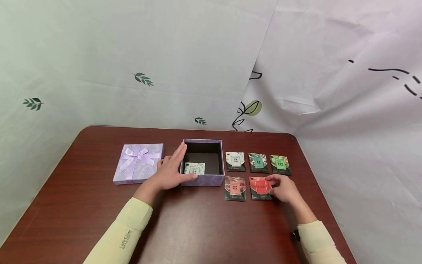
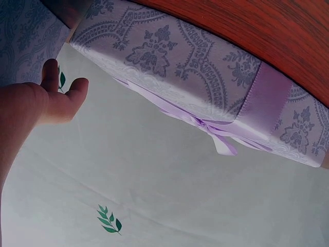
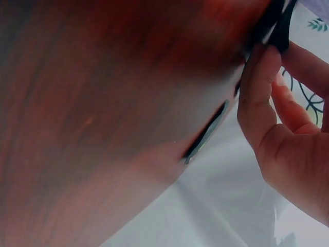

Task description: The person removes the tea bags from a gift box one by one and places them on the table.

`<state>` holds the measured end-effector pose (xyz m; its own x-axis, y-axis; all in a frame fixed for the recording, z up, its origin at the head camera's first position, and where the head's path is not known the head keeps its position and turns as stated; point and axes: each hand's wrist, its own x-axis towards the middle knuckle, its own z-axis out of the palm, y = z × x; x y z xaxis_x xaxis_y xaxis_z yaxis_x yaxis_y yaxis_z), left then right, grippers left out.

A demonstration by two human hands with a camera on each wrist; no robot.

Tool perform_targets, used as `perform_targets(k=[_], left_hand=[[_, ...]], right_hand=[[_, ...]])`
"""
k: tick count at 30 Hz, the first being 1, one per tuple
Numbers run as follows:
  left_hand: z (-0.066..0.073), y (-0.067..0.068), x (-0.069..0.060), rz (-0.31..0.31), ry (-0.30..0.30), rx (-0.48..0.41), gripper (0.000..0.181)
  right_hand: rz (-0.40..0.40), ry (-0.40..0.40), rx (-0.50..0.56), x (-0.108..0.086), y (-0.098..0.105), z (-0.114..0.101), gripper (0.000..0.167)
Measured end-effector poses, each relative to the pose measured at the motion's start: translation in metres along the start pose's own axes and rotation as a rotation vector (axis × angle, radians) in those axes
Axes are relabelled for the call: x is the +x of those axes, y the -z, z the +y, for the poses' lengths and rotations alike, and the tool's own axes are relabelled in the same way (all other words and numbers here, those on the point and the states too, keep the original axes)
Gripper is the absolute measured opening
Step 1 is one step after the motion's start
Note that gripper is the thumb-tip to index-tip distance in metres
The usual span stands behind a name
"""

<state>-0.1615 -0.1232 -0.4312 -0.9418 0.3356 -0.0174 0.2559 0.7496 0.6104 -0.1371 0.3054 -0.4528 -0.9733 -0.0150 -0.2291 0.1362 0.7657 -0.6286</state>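
An uncovered lilac gift box (image 1: pixel 202 180) with a dark inside stands mid-table, and a pale sachet (image 1: pixel 194 168) lies in it at the front left. My left hand (image 1: pixel 171 169) rests against the box's left side, fingers straight along the rim and thumb across the front edge. At the right, my right hand (image 1: pixel 284 189) pinches the right edge of a red sachet (image 1: pixel 260 187) between thumb and fingers. The right wrist view shows the pinched dark edge of that sachet (image 3: pixel 280 36) slightly raised. Left of it lies a coral-red sachet (image 1: pixel 235 188).
Behind the red sachets lie a white sachet (image 1: pixel 235 161), a dark green one (image 1: pixel 258 162) and a bright green one (image 1: pixel 280 164) in a row. The lilac lid (image 1: pixel 138 163) with its ribbon bow is left of the box. A patterned cloth (image 1: pixel 132 55) hangs behind the brown table (image 1: pixel 197 227).
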Motion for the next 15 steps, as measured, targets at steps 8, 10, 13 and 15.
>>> perform_targets(k=[8,10,13,15], left_hand=[[0.0003,0.0006,-0.0003,-0.002,0.000,0.001,0.116],[0.0009,0.0008,-0.0005,-0.003,0.005,-0.001,0.115],[-0.0004,-0.0002,0.0003,-0.001,0.005,-0.002,0.114],[-0.0011,-0.0012,0.0006,-0.001,0.007,-0.006,0.113]], right_hand=[[0.034,0.017,-0.062,0.0006,-0.0064,0.0008,0.038],[0.037,0.016,-0.067,0.0005,-0.0067,0.0004,0.038],[0.033,0.019,-0.075,-0.0003,-0.0063,0.0002,0.038],[0.032,0.018,-0.078,-0.0016,-0.0059,-0.0003,0.039]])
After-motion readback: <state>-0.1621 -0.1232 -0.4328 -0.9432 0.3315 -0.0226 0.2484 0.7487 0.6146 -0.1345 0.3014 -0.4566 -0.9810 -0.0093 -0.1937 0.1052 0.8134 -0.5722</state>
